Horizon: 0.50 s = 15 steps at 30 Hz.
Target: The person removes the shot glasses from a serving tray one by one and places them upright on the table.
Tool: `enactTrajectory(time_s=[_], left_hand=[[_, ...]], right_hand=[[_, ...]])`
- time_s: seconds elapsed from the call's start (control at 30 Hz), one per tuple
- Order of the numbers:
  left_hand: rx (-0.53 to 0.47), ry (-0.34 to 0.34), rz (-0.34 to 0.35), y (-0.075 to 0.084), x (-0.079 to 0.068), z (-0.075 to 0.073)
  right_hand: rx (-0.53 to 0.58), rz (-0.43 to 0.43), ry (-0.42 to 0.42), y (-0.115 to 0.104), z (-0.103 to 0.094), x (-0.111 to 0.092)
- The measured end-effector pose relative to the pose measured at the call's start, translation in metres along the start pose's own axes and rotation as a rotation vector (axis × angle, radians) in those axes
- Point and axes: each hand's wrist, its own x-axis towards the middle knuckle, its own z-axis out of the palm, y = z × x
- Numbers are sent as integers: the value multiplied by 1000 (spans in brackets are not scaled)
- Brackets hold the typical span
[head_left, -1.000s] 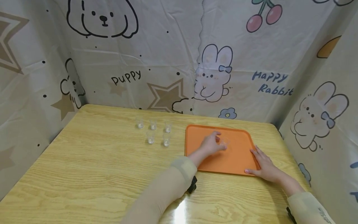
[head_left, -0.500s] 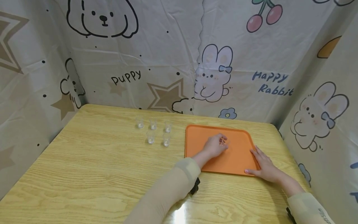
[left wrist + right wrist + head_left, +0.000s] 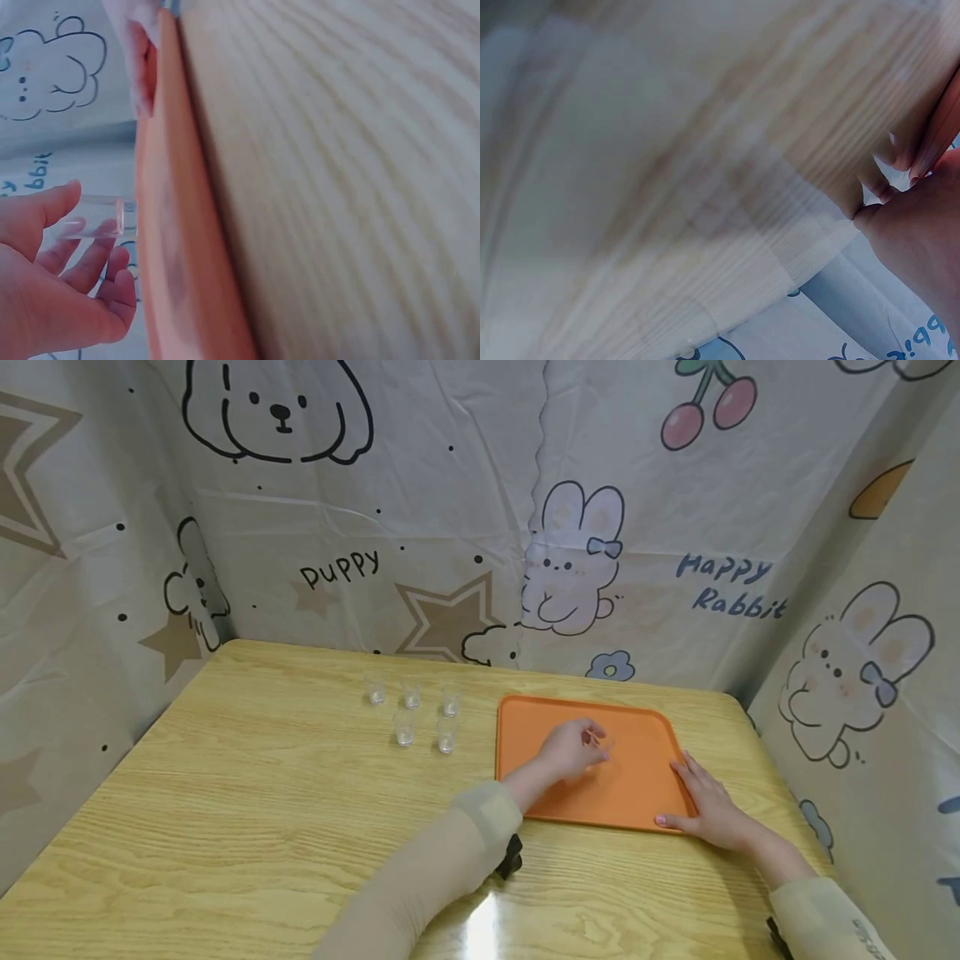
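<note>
An orange tray (image 3: 637, 785) lies on the right half of the wooden table. Over its middle, my left hand (image 3: 566, 750) pinches a small clear shot glass (image 3: 103, 206) between thumb and fingers. The left wrist view shows the glass upright, its thick base right at the tray's surface. At the tray's front right corner rests my right hand (image 3: 712, 806), fingers stretched along the right rim and thumb on the front rim. The right wrist view catches only part of that hand (image 3: 919, 232) beside the tray edge (image 3: 939, 131).
Left of the tray, several matching clear glasses stand upright in two rows, among them a front one (image 3: 404, 728) and a back one (image 3: 450, 700). A printed cloth (image 3: 450, 485) hangs behind the wooden table (image 3: 262, 793) and at both sides.
My left hand shifted slightly right and closed in around the glass, then drew back a little to the left with its fingers a bit more parted. The right hand and tray stay put.
</note>
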Motion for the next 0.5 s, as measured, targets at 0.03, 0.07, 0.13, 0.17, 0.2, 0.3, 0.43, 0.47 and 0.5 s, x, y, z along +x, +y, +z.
enactTrajectory(time_s=[0.03, 0.07, 0.13, 0.17, 0.2, 0.3, 0.43, 0.47, 0.5], left_hand=[[-12, 0, 2, 1, -1, -3], [-18, 0, 8, 1, -3, -6], [-22, -4, 18, 4, -6, -12], [-21, -7, 21, 5, -8, -15], [-15, -9, 26, 7, -11, -19], [16, -14, 37, 13, -18, -31], [33, -19, 59, 21, -28, -47], [34, -20, 70, 22, -30, -51], [37, -19, 80, 24, -32, -55]], right_hand=[[-1, -1, 0, 0, 0, 0], [-3, -2, 0, -1, 0, 0], [-3, -1, -1, -1, 0, 0], [-5, 0, -1, -1, 0, 0], [-4, 1, -2, -2, 0, 0], [-3, 4, -5, -1, 0, 0], [-10, 2, -1, -1, -1, 0], [-11, 2, -2, -1, -1, 0], [-11, 2, -2, -1, -1, 0]])
